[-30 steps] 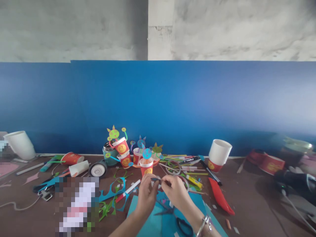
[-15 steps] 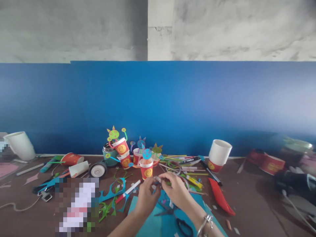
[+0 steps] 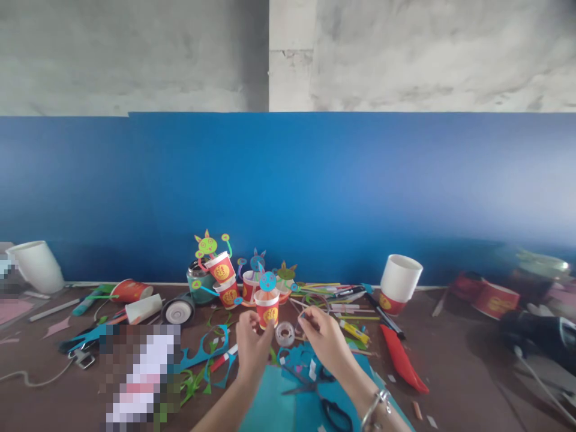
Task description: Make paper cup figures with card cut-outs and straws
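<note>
Landmark: red cup (image 3: 267,308) with a blue cat face (image 3: 268,281), upright on the bench (image 3: 454,366).

Left hand (image 3: 261,337): at the near-left side of the red cup, fingers curled, thumb toward the cup base. Can't tell if they grip or touch it.
Right hand (image 3: 303,318): right of the red cup, fingers closed in a pinch; can't tell what, if anything, is between the tips.

Tape roll (image 3: 279,340): just right of the red cup's base, between the 2 hands.
Scissors (image 3: 336,415): nearer the camera, right of the red cup, on blue paper (image 3: 270,399).
Marker (image 3: 222,359): left and nearer than the red cup.
Left of the red cup: 2 stacked cups (image 3: 220,268) with a green cat face (image 3: 207,245), beside a teal flask (image 3: 199,293).
Right: yellow tube (image 3: 354,330), red object (image 3: 402,359), white cups (image 3: 399,278).
</note>
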Motion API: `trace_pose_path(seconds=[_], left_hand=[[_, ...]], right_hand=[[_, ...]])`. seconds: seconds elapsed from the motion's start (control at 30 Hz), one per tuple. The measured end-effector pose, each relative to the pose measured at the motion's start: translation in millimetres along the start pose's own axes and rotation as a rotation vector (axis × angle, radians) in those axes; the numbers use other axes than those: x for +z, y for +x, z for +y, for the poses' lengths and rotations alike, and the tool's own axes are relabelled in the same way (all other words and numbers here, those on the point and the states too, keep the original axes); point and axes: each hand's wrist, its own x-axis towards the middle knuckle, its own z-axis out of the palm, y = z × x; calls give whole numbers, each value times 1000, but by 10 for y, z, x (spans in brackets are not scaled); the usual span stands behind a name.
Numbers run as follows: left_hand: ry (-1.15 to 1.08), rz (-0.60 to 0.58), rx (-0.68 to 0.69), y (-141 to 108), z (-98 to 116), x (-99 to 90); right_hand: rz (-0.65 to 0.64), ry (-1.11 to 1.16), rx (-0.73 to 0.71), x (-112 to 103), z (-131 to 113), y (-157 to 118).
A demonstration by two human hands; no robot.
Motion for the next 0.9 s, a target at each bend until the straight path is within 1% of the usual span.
trace_pose_path(seconds=[0.03,0.07,0.13,0.23,0.3,0.37,0.43,0.53,0.6,0.63,0.67,0.7,0.73,0.8,0.87,0.9], left_hand=[[69,58,-29,59,-39,-17],[125,66,-63,113,-70,-30],[217,-13,-119,191,-99,-40],[345,-145,-129,229,-78,-12],[412,-188,-112,226,-47,14],[453,-205,-97,218,-23,23],[465,-180,-84,207,-15,9],[416,-60,-51,161,-20,-41],[297,7,-26,94,-15,-74],[203,6,-7,49,-3,-88],[91,-31,21,-2,14,-100],[-28,-100,57,-55,37,-109],[-140,-197,99,-109,63,-115],[-311,-434,170,-205,113,-121],[-390,-639,190,-274,144,-121],[-403,-709,192,-297,151,-119]], right_hand=[[-8,64,27,0,9,11],[-18,113,52,0,15,19],[-35,154,81,1,15,24],[-60,152,74,6,-12,10],[-84,153,65,10,-36,-5],[-102,151,64,10,-55,-17],[-105,155,57,-1,-65,-22],[-75,169,45,-44,-72,-14],[-1,184,38,-101,-79,-3],[55,188,29,-139,-84,3],[123,187,18,-184,-90,9],[198,181,6,-234,-96,15],[274,172,-3,-289,-99,22],[414,162,-2,-398,-93,37],[491,175,7,-487,-63,56],[495,192,10,-519,-43,68]])
